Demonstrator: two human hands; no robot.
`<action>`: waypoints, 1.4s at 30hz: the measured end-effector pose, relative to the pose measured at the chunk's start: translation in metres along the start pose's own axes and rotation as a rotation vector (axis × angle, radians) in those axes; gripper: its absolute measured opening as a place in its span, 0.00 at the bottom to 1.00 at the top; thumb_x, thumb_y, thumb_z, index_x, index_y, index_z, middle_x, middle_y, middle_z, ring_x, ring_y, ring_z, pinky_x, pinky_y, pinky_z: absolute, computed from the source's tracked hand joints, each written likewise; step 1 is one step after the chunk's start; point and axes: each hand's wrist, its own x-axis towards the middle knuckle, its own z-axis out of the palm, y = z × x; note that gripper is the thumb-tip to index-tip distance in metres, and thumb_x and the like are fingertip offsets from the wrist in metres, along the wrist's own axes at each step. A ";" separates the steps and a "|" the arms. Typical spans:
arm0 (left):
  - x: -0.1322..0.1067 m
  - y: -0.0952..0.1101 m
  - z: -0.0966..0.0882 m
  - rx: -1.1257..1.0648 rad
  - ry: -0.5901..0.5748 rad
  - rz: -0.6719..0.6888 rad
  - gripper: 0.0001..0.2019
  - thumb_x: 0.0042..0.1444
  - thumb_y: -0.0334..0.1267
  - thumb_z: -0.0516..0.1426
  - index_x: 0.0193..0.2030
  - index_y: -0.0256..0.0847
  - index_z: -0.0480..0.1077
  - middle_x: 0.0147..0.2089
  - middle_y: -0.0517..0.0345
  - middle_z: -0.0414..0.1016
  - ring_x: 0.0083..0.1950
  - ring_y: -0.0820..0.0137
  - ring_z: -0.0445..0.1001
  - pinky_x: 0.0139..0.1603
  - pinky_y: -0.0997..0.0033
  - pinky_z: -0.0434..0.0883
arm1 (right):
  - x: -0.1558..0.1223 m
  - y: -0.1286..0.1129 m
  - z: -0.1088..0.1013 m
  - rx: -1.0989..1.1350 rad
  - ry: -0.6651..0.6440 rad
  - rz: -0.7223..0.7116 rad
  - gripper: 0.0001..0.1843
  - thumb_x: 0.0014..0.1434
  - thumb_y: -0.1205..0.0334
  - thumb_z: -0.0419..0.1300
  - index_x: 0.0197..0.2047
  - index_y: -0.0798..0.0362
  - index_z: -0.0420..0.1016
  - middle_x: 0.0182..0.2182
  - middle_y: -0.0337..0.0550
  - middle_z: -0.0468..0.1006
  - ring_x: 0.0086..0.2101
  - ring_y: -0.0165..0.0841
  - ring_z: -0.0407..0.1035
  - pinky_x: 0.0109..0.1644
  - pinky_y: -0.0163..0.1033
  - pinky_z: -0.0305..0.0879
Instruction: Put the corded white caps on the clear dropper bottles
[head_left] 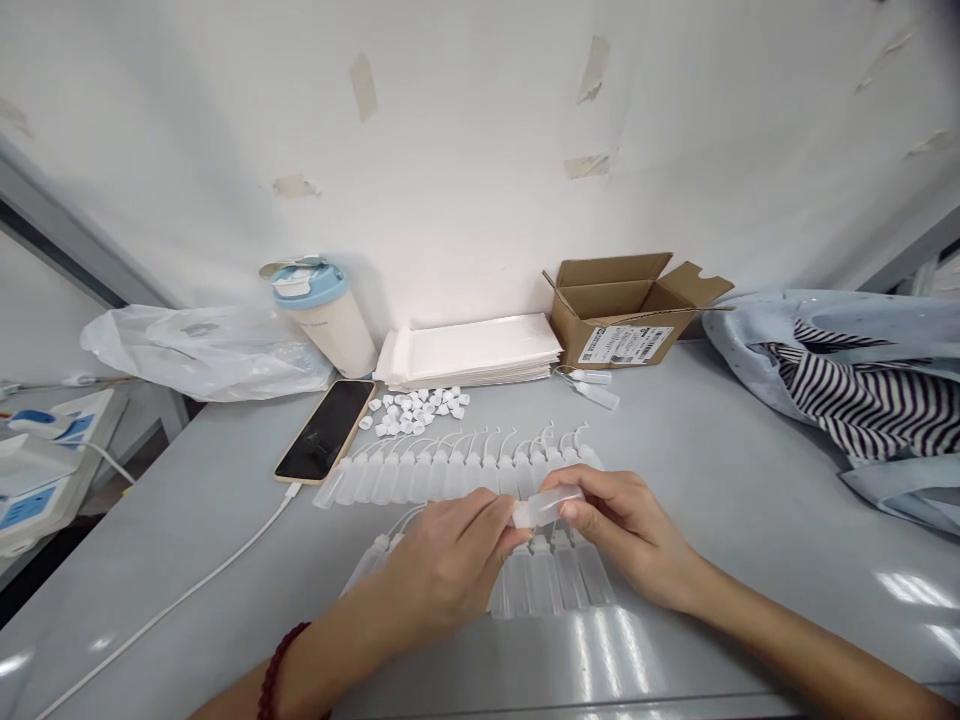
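Observation:
Above the middle of the table I hold a small translucent plastic squeeze bottle (555,504) tilted almost flat. My right hand (634,535) is closed, pinching its body from the right. The fingers of my left hand (457,550) close round the white neck end (520,514); whether a separate cap is there, I cannot tell. Beyond my hands lies a row of similar bottles (420,478) with thin curved spouts. A second row (544,580) lies nearer, partly hidden by my left hand and forearm. Loose white caps (412,408) form a pile behind the far row.
A phone (328,430) with a charging cable (187,588) lies left. Behind are a plastic bag (202,350), a lidded cup (330,315), stacked white envelopes (476,350) and an open cardboard box (630,315). Two bottles (596,392) lie before the box; fabric (870,400) is right.

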 end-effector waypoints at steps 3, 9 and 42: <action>-0.001 -0.001 0.003 -0.020 0.078 0.020 0.06 0.63 0.30 0.50 0.35 0.36 0.66 0.27 0.58 0.66 0.26 0.74 0.61 0.26 0.74 0.58 | 0.000 0.001 0.001 0.104 0.003 0.070 0.14 0.65 0.54 0.52 0.37 0.54 0.73 0.19 0.32 0.59 0.21 0.25 0.53 0.24 0.33 0.50; 0.009 0.010 -0.011 -0.597 -0.216 -0.539 0.17 0.65 0.44 0.48 0.29 0.39 0.68 0.27 0.60 0.71 0.29 0.73 0.69 0.27 0.77 0.63 | 0.002 0.000 0.000 0.152 0.009 0.064 0.11 0.63 0.57 0.55 0.42 0.53 0.74 0.20 0.34 0.65 0.21 0.26 0.58 0.25 0.32 0.57; 0.003 -0.091 -0.024 0.423 0.153 -0.349 0.11 0.60 0.32 0.49 0.39 0.35 0.72 0.38 0.48 0.74 0.43 0.59 0.69 0.45 0.60 0.68 | 0.034 0.045 -0.065 -0.156 0.603 0.224 0.18 0.50 0.48 0.64 0.38 0.54 0.74 0.26 0.42 0.76 0.28 0.35 0.70 0.30 0.39 0.64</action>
